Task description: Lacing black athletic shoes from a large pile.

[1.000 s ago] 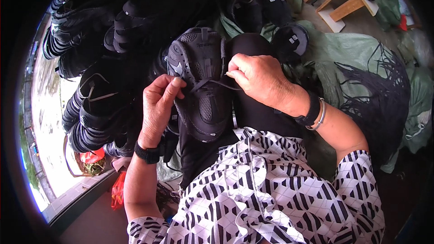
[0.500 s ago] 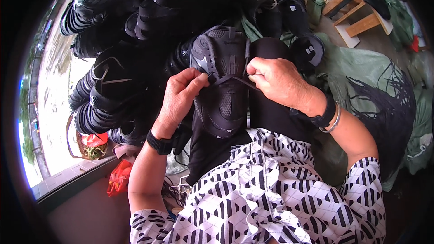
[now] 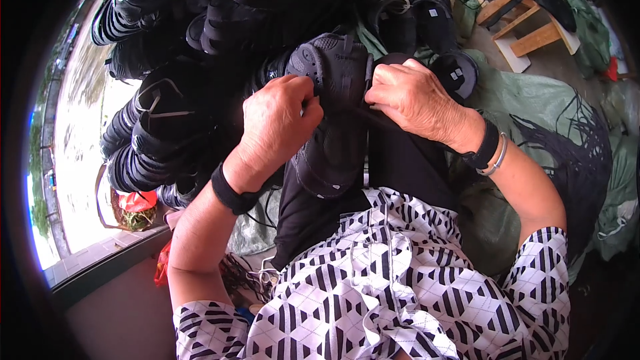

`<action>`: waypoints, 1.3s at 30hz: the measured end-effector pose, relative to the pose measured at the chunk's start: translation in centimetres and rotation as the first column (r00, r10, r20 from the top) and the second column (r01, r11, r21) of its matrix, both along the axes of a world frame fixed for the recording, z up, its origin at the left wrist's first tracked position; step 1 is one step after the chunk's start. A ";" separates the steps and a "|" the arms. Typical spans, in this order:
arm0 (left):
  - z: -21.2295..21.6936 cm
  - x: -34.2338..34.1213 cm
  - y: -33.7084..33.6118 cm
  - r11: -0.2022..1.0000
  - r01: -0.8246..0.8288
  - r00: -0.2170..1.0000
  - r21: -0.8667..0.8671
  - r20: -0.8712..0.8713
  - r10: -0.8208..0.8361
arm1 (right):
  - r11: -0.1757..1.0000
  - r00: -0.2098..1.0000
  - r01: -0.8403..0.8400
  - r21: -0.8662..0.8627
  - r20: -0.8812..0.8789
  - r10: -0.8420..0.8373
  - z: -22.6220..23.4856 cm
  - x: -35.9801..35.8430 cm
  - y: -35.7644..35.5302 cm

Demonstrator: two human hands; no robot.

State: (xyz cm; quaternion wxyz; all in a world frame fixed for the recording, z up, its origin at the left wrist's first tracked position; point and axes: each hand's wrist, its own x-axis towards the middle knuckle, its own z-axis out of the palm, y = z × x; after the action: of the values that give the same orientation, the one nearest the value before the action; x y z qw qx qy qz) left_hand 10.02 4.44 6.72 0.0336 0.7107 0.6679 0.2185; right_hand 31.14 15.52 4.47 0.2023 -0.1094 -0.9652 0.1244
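Note:
A black shoe upper (image 3: 331, 163) with a mesh tongue and a row of eyelets lies across my lap, its toe towards me. My left hand (image 3: 277, 117) is closed at the eyelet edge on the left, thumb and fingers curled together around a dark shoelace end that they mostly cover. On the opposite side, my right hand (image 3: 417, 97) pinches the same dark shoelace (image 3: 369, 70) beside the upper. Between the two hands the lace is hard to make out against the black material.
Stacks of black shoe uppers (image 3: 143, 153) rise at the left and behind. A bundle of dark laces (image 3: 573, 143) lies on green sheeting (image 3: 497, 90) at right. A wooden stool (image 3: 530, 30) stands far right; a basket with a red bag (image 3: 137, 201) sits at left.
My left hand has moved up and turned, its back now covering part of the upper's left side. My right hand has shifted slightly up and right. Both stay closed.

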 end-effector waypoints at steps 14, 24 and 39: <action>3.8 -1.3 1.4 0.933 0.349 0.906 0.090 -0.289 -0.311 | 0.971 0.990 -0.136 0.196 -0.021 0.143 0.8 -0.6 1.0; 4.5 -2.3 4.0 0.759 0.540 0.740 -0.364 -0.225 -0.634 | 0.979 0.953 -0.195 -0.058 0.224 0.203 1.4 -2.1 1.0; 1.9 -3.1 3.8 0.885 0.362 0.455 -0.293 0.884 0.107 | 0.967 0.982 0.186 -0.176 0.072 -0.176 0.6 -3.1 -0.6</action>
State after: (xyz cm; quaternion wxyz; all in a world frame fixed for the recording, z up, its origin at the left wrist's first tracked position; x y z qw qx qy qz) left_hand 6.95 8.22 8.66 0.5509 0.5158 0.5261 0.3920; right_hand 28.09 14.91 5.07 0.1749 -0.2187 -0.9410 0.1901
